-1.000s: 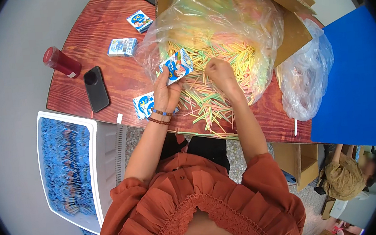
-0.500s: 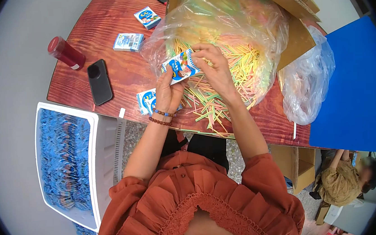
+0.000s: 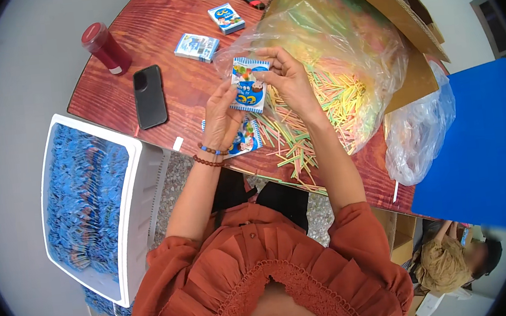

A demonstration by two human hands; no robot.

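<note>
While both hands' fingers (image 3: 225, 95) (image 3: 274, 79) pinch one packet (image 3: 250, 87), sticks (image 3: 298, 147) litter the red table (image 3: 190, 88) above speckled flooring (image 3: 319, 217).

The packet (image 3: 250, 86) looks like thin printed plastic film, smooth with a light sheen. The sticks (image 3: 344, 97) look dull, while the liner bag (image 3: 307, 25) over them is clear, crinkled, glossy plastic. Its box (image 3: 421, 84) is matt brown cardboard. The table (image 3: 183, 82) shows reddish, dark-streaked wood grain with a slight sheen. The phone (image 3: 150, 101) has a dark, smooth back. The bottle (image 3: 112, 54) is see-through and shiny (plastic or glass, I cannot tell). Matt, gathered cloth with a rough lacy trim makes up the blouse (image 3: 260, 236).
</note>
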